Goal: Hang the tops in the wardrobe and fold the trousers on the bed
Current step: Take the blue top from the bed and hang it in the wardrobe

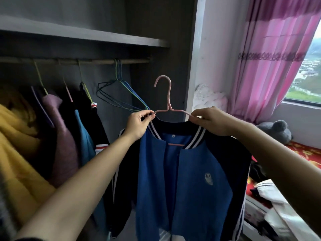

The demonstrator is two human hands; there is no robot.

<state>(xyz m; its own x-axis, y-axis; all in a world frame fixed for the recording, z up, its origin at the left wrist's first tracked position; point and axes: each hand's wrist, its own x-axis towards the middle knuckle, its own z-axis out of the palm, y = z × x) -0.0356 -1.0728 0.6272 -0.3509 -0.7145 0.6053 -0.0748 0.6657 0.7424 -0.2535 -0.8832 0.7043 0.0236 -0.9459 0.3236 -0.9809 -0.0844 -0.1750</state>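
Observation:
A blue jacket (191, 180) with dark navy sleeves and a striped collar hangs on a pink hanger (167, 94) in front of the open wardrobe. My left hand (139, 122) pinches the hanger's left arm at the collar. My right hand (210, 120) grips the hanger's right arm together with the collar. The hook points up, below and to the right of the wooden rail (97, 61). Several tops (64, 136) hang on the rail at the left. Several empty wire hangers (119, 94) dangle near the rail's right end.
A shelf (83, 34) runs above the rail. The wardrobe's side panel (192, 66) stands right of the hanger. The bed (305, 153) with a red cover, white clothes (278, 214) and a grey plush toy (276, 131) lies at the right under a pink curtain (271, 58).

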